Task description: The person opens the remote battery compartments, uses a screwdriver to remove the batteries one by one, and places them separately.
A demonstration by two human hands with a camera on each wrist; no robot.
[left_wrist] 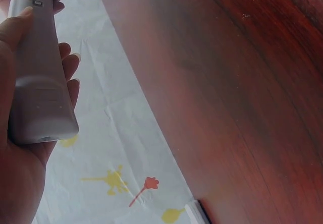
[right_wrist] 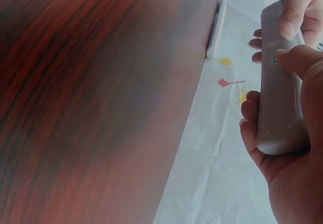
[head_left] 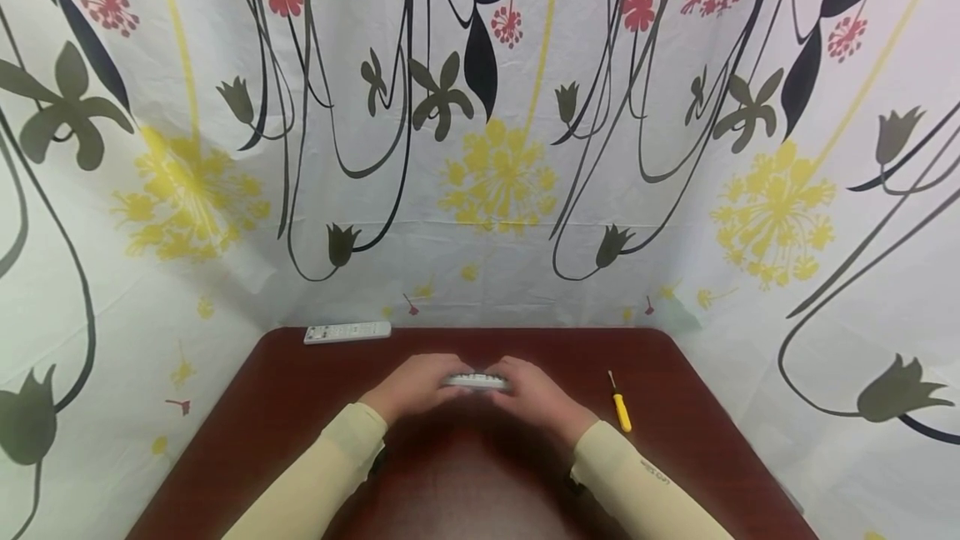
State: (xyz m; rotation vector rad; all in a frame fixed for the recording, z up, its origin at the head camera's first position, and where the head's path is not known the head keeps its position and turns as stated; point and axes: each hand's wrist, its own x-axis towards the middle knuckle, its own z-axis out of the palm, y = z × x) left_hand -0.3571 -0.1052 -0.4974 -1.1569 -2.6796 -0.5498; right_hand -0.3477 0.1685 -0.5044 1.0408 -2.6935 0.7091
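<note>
A light remote control [head_left: 476,381] is held over the table between both hands. My left hand [head_left: 423,386] grips one end, fingers curled beneath and thumb on top. On the other end, my right hand [head_left: 536,394] has the same kind of grip. The left wrist view shows the remote's smooth back [left_wrist: 38,77] facing up, with a small latch mark [left_wrist: 37,3] near the thumbs. In the right wrist view, the right thumb [right_wrist: 298,57] presses beside that mark. The battery cover looks closed. The button side is mostly hidden from the wrist views.
Another white remote control [head_left: 347,332] lies at the table's back left edge. A screwdriver with a yellow handle [head_left: 621,411] lies on the right side of the dark red table [head_left: 465,490]. Patterned cloth [head_left: 480,273] hangs around the back and sides.
</note>
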